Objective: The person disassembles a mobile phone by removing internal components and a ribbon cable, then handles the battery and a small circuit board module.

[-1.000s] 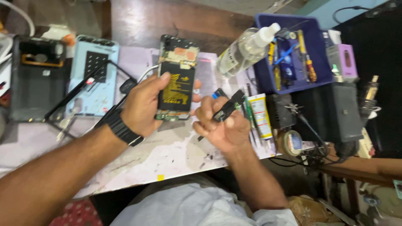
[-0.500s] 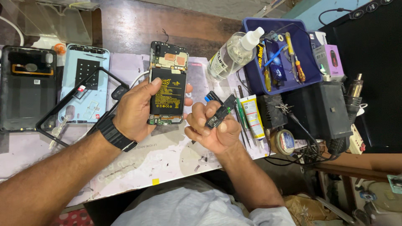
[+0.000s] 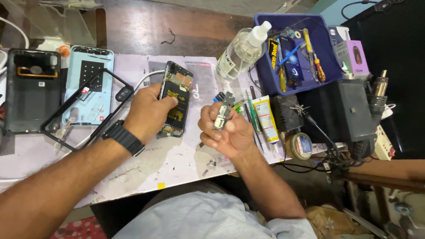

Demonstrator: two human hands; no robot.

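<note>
Desk (image 3: 177, 163) first: I see it covered in a pale, scuffed mat, with a dark back cover (image 3: 33, 90) and a light blue back cover (image 3: 90, 88) at my far left, a black phone frame (image 3: 84, 110) lying across the blue one, and a blue tray (image 3: 270, 71) of screwdrivers at the far right beside a clear spray bottle (image 3: 239, 53).

Between those lies the opened phone (image 3: 176, 99), its long axis running away from me and leaning slightly right at the top, battery side up. My left hand (image 3: 148, 113) is clamped on its left edge, fingers wrapped over the lower half, pinning it to the desk. So the phone sits directly under the left hand and just to the left of the right.

My right hand (image 3: 226, 130) hovers apart from the phone, curled closed around a small metal part (image 3: 221, 116) pinched upright between thumb and fingers. A glue tube (image 3: 268, 119) and green-handled tools (image 3: 241, 106) lie just beyond its knuckles.
</note>
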